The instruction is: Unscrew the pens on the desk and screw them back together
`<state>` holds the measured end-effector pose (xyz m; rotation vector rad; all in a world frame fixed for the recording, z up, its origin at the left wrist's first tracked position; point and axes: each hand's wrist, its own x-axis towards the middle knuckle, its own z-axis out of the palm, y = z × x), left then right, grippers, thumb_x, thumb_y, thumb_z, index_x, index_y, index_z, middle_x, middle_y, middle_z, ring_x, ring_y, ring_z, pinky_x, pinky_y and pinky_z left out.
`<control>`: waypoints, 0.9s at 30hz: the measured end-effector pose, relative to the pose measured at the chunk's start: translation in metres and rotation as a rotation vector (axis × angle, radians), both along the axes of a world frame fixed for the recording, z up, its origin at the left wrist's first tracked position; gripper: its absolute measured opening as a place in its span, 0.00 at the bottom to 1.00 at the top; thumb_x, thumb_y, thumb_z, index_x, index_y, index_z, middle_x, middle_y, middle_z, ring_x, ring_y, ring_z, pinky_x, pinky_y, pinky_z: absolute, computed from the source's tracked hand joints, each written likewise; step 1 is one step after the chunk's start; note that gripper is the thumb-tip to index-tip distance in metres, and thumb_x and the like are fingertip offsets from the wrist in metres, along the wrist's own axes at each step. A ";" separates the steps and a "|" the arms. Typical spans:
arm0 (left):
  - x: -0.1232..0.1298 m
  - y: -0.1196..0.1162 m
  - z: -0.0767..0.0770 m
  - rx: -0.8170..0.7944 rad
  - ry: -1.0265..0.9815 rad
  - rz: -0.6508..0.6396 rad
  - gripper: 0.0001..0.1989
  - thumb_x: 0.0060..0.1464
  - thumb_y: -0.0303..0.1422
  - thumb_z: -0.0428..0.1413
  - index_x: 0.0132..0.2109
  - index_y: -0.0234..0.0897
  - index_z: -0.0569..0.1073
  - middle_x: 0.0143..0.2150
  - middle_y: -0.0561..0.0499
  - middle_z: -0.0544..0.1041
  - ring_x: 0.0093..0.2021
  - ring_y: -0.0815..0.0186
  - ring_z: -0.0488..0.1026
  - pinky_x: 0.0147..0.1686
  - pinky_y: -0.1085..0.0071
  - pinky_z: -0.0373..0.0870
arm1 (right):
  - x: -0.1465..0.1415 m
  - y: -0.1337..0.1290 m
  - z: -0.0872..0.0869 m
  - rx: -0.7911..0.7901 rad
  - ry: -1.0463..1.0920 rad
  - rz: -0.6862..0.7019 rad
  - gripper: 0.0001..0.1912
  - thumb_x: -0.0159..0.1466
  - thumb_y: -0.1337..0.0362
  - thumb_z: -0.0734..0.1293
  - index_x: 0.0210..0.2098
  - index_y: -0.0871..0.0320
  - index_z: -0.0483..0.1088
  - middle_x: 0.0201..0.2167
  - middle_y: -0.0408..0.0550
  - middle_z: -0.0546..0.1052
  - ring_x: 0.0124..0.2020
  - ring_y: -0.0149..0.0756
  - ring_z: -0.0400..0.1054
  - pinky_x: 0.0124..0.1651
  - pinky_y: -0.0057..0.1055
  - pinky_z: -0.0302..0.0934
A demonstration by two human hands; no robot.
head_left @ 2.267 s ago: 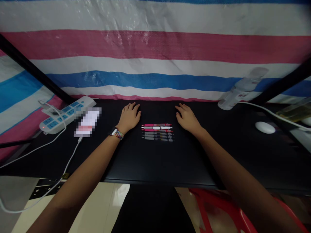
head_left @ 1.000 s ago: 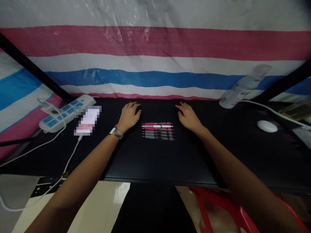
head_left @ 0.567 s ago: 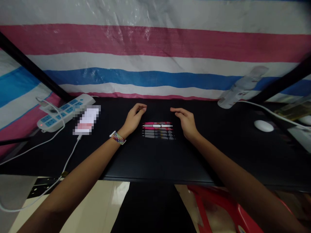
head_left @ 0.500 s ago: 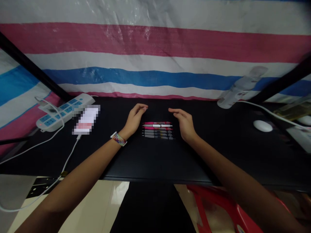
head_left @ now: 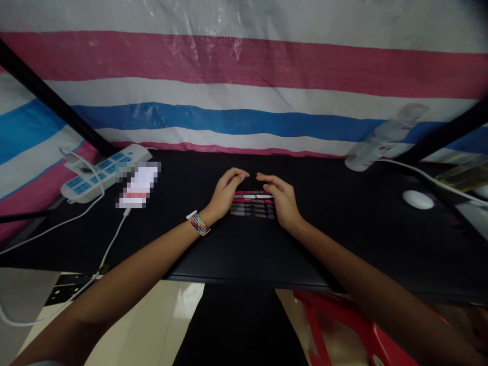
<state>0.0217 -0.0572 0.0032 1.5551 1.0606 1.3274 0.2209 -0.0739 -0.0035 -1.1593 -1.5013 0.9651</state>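
Observation:
Several pens (head_left: 251, 203) lie side by side in a row on the black table (head_left: 244, 254). Pink and white ones are at the far side, grey clear-barrelled ones nearer to me. My left hand (head_left: 225, 194) rests on its edge at the row's left end, fingers curved inward and holding nothing. At the opposite end stands my right hand (head_left: 284, 201), likewise cupped with its fingers stretched toward the left. Both hands are at or very near the pen ends; whether they touch them I cannot tell. A patterned band (head_left: 199, 222) circles my left wrist.
On the left are a white power strip (head_left: 87, 185), a phone (head_left: 139, 184) with a blurred screen and its white cable (head_left: 114, 236). A clear bottle (head_left: 360, 155) and a white mouse (head_left: 418, 199) are on the right. Striped sheeting (head_left: 244, 122) hangs behind; a red stool (head_left: 343, 315) stands below.
My two hands have come closer together, the left moving right to the pen ends, the right moving slightly left. The pens are more tightly framed between them, and the view has shifted slightly.

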 end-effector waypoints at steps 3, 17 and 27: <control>0.000 0.001 0.000 0.000 -0.004 -0.008 0.12 0.71 0.41 0.56 0.44 0.42 0.82 0.48 0.46 0.83 0.55 0.54 0.78 0.62 0.57 0.71 | -0.001 -0.001 0.000 0.012 0.007 -0.004 0.19 0.71 0.65 0.63 0.53 0.52 0.83 0.67 0.53 0.83 0.73 0.51 0.74 0.75 0.53 0.66; -0.002 -0.016 0.001 -0.009 0.008 -0.037 0.14 0.73 0.41 0.54 0.42 0.42 0.81 0.50 0.46 0.85 0.58 0.55 0.80 0.66 0.56 0.72 | -0.004 -0.015 0.004 -0.016 0.062 0.019 0.15 0.67 0.65 0.67 0.47 0.49 0.85 0.62 0.48 0.86 0.73 0.51 0.74 0.79 0.56 0.61; -0.005 -0.015 -0.002 0.011 0.035 0.009 0.16 0.74 0.41 0.52 0.41 0.42 0.80 0.49 0.45 0.84 0.55 0.55 0.80 0.66 0.55 0.72 | 0.006 -0.017 0.016 0.096 -0.225 0.127 0.11 0.71 0.62 0.70 0.45 0.47 0.86 0.64 0.48 0.85 0.79 0.54 0.65 0.81 0.63 0.56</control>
